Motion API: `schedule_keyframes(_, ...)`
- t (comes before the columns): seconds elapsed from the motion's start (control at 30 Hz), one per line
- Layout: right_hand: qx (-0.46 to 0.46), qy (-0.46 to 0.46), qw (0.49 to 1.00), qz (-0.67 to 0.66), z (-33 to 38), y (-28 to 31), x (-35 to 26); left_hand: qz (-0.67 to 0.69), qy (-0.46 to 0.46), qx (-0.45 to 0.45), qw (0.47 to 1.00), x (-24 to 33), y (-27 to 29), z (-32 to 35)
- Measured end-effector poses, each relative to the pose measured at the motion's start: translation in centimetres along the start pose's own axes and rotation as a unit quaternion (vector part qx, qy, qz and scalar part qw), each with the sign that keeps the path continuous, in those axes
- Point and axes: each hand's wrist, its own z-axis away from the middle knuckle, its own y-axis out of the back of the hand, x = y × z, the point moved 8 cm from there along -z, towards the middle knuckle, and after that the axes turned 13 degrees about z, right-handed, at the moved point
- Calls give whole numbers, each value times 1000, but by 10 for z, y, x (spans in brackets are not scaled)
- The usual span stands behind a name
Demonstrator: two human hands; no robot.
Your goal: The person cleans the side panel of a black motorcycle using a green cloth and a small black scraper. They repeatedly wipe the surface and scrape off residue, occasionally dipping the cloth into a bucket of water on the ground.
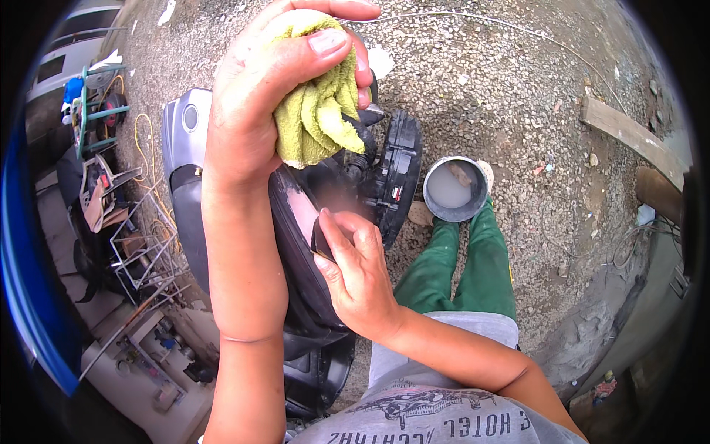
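My left hand (248,96) is raised at the top centre, its fingers wrapped round a crumpled yellow-green cloth (322,111). Lower down, my right hand (362,281) pinches a small dark piece of what looks like sandpaper (321,243). That piece touches the edge of a dark curved body panel (299,277), beside a pale pinkish patch (299,207) on its surface. The panel belongs to a motor vehicle with a black tyre (403,177) and a grey and black fairing (188,122). My left forearm hides part of this vehicle.
A dark bucket (430,200) of cloudy water, with something brownish in it, stands by my feet on the gravel (532,81). A wooden plank (632,140) lies at the right. Metal frames (140,255), a teal rack (103,111) and a yellow cable (140,152) are on the left.
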Motion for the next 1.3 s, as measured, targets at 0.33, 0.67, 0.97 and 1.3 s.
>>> schedule_keyframes(0.33, -14, -57, 997, -45, -5, 0, -3, 97, 0, 32, 995, 0, 8, 0)
schedule_keyframes(0.67, -14, -46, 999, -26, -3, 0, -3, 99, -9, 37, 994, 0, 6, 0)
schedule_keyframes(0.97, -7, -26, 1000, -16, -3, 2, -2, 78, -9, 45, 996, -2, 10, -1)
schedule_keyframes(1.3, -6, -15, 1000, -22, -2, 0, 1, 60, -12, 63, 996, 0, 9, 1)
